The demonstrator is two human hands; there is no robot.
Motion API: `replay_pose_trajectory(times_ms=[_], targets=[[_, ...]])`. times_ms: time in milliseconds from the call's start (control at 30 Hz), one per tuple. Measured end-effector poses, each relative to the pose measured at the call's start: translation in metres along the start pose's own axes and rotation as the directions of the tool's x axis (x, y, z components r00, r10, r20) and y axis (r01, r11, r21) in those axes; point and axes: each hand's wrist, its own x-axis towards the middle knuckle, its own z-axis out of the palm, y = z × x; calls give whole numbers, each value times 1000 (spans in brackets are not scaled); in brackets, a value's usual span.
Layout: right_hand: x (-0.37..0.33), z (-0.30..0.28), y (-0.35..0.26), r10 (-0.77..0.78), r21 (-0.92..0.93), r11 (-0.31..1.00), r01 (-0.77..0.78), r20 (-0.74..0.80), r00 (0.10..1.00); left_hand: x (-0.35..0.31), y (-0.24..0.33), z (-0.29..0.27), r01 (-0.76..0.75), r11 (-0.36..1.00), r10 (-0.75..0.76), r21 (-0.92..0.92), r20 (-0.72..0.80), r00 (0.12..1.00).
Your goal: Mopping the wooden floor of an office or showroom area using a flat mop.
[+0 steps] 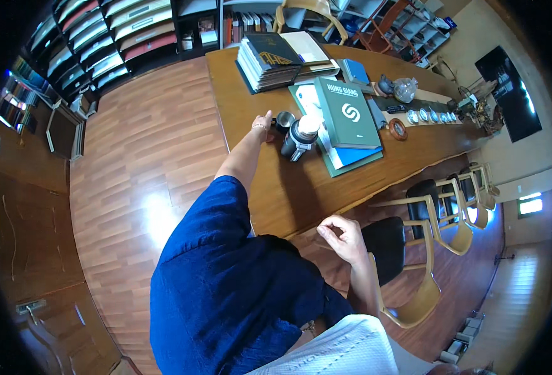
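At the table's near left edge, my left hand [263,125] has its fingers closed at the handle side of a small dark metal cup [284,121]. The cup stands on the wooden table, its opening facing up. Just right of it is a dark thermos [298,140] with a pale top, upright and apart from my hand. My right hand [343,238] hovers beyond the table's near edge, beside a chair. Its fingers are curled in with the thumb against them, and nothing shows in them. White printed paper or cloth [344,350] lies low in front of me.
A large green book [348,112] tops a stack right of the thermos. Thick albums [269,59] lie farther back. Small cups [432,116] and a round brown dish [397,129] sit to the right. Wooden chairs [422,294] line the right side; shelves [132,31] stand behind.
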Motion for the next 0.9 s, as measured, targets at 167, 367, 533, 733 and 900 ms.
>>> replay_pose_trajectory(times_ms=[167, 367, 533, 733, 900], targets=[[15, 4, 3, 40, -125, 991, -42, -19, 999, -24, 8, -13, 9, 996, -7, -86, 27, 1000], [18, 8, 11, 63, -134, 990, -54, 62, 996, -37, -3, -16, -161, 987, 151, 7, 299, 942], [35, 16, 5, 57, -153, 988, -26, 203, 977, -41, -27, -39, -215, 973, 232, -90, 312, 921], [48, 19, 15, -31, -176, 981, 85, 287, 957, -76, -40, -88, -281, 937, 342, -208, 380, 859], [56, 20, 8, -48, -171, 979, 110, 330, 943, -121, -27, -119, -400, 907, 416, -130, 409, 812]])
